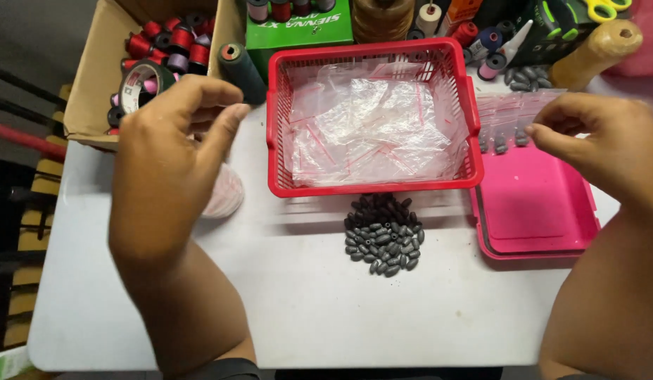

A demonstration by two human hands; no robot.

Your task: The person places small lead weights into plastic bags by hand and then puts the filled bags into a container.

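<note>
My left hand (173,144) hovers over the table's left side with its fingers curled and apart, and I see nothing in it. It is close to a dark green thread spool (241,69) and above a pale pink-white roll (226,191). My right hand (602,137) pinches the edge of a small clear zip bag (511,116) that has a few grey weights at its bottom. The bag hangs over the open pink case (534,207). A pile of dark grey oval weights (383,238) lies on the white table (305,309) between my hands.
A red plastic basket (372,188) with several clear zip bags stands behind the pile. A cardboard box (94,77) of thread spools and a tape roll (140,86) sit at back left. A green box (298,29), twine cone (383,17), tan spool (602,43) and yellow-handled scissors (608,8) line the back.
</note>
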